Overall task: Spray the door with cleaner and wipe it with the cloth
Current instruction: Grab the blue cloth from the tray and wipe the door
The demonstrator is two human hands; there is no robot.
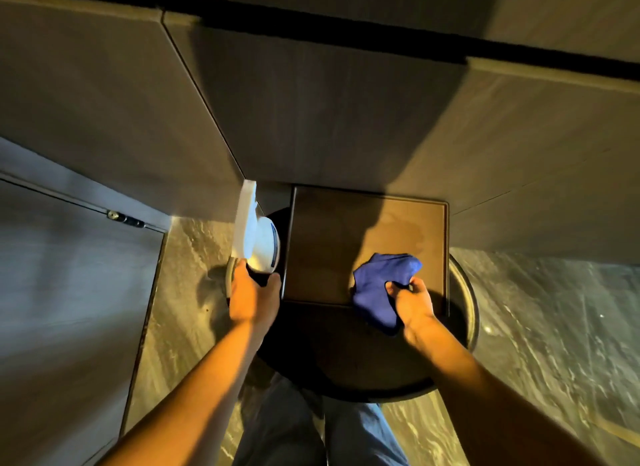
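— Blue denim legs [349,434] nearest, bare forearms reaching forward above. Left hand [254,297]?

— Wrapped around the neck of a white spray bottle [255,235], nozzle pointing away toward the wall.

— Right hand [414,304]?

— Clenched on a bunched blue cloth [381,285], pressed against the near right part of a brown door [346,243].

— And that door?

— Lying flat on a round dark stool [465,313], damp patch near its far right corner. Marbled floor [547,327] around; grey wall panels [311,119] beyond, hinged door [69,257] at left.
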